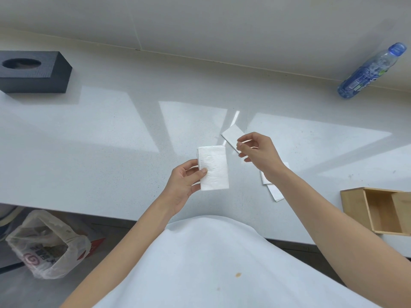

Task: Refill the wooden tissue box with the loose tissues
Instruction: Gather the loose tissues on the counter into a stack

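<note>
My left hand [185, 182] holds a folded white tissue stack [214, 168] above the counter, thumb on its front face and fingers behind. My right hand [258, 153] hovers just to the right with fingers loosely curled; whether it holds anything I cannot tell. Another folded tissue [232, 135] lies flat on the counter behind my right hand. More loose tissues [274, 192] lie under my right wrist, partly hidden. The wooden tissue box [378, 210] sits open at the counter's right front edge, its inside showing bare wood.
A dark grey tissue box [33, 73] with an oval slot stands far left on the white counter [111, 141]. A blue plastic bottle [371, 71] leans by the back wall at right. A plastic bag [49, 243] sits on the floor at lower left.
</note>
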